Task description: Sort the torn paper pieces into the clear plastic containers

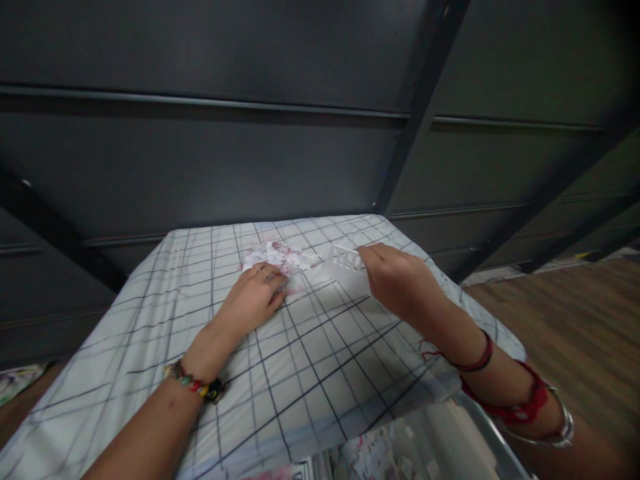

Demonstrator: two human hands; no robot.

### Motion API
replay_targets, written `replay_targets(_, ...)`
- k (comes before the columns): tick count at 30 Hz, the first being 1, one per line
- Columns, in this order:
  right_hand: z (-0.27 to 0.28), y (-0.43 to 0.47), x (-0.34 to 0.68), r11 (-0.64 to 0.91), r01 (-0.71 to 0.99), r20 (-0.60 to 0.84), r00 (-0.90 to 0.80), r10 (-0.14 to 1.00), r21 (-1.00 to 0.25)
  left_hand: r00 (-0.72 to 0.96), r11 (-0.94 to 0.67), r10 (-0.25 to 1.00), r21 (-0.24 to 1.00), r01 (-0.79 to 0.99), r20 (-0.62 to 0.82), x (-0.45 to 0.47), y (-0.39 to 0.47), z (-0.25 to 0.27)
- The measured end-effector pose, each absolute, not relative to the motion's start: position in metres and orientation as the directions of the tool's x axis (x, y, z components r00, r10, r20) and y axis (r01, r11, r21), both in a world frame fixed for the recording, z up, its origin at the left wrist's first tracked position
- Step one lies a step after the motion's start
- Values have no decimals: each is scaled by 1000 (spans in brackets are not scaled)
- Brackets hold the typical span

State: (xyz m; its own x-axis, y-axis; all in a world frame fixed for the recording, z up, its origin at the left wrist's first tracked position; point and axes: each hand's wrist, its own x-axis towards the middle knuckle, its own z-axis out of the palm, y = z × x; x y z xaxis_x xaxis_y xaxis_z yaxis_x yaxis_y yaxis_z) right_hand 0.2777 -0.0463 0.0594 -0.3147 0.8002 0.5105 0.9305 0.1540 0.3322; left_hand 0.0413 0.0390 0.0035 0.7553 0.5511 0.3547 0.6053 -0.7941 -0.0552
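A pile of small white and pink paper scraps (275,255) lies on the checked cloth near the table's far end. My left hand (257,293) rests palm down at the near edge of this pile, its fingers loosely bent and touching the scraps. No grasped object shows in it. To the right, my right hand (395,277) is closed around one end of a white slotted plastic scoop (345,265). The scoop is tilted, its other end pointing left to the scraps. Part of it is hidden behind my fingers.
A white cloth with dark grid lines (310,347) covers the table. At the near edge stands a clear plastic bin (450,433) with more paper scraps inside. Dark grey panels (240,167) rise behind the table. Wooden floor (565,300) shows at the right.
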Motion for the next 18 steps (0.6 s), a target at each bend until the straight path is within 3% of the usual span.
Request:
replay_targets(3, 61, -44, 281, 62, 936, 545, -254, 799, 346, 756, -789, 560, -58, 611, 339, 41, 39, 2)
replay_targets(6, 61, -42, 283, 28, 943, 491, -198, 848, 332, 755, -788, 566, -49, 613, 332, 41, 39, 2)
replay_targets(14, 59, -54, 258, 163, 957, 418, -253, 872, 239, 750, -778, 587, -46, 627, 305, 39, 39, 5)
replay_targets(18, 60, -57, 248, 250, 941, 424, -327, 845, 227, 792, -804, 576, -31, 593, 202, 30, 41, 9)
